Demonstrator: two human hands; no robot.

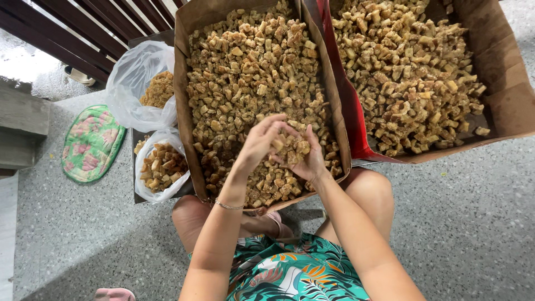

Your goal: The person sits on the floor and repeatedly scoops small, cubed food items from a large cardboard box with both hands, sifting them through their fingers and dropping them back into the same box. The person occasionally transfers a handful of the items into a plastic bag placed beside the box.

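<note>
**Two hands cupped over a box of brown chunks**

The person sits on the speckled floor (462, 223) in a leaf-print garment (290, 273), knees just under the near cardboard box (184, 111). The left hand (259, 142), a thin bracelet (228, 206) at its wrist, curls its fingers down over a small heap of sugared brown chunks (292, 150). The right hand (309, 161) lies cupped beneath that heap, palm up; together the grip is half closed around the pieces, just above the box's filling. Left of the grip sit two clear plastic bags (139, 83) of similar pieces and, further out, a green floral mat (92, 142). Beyond and right of the grip stands a second box (501, 67), equally full.
</note>
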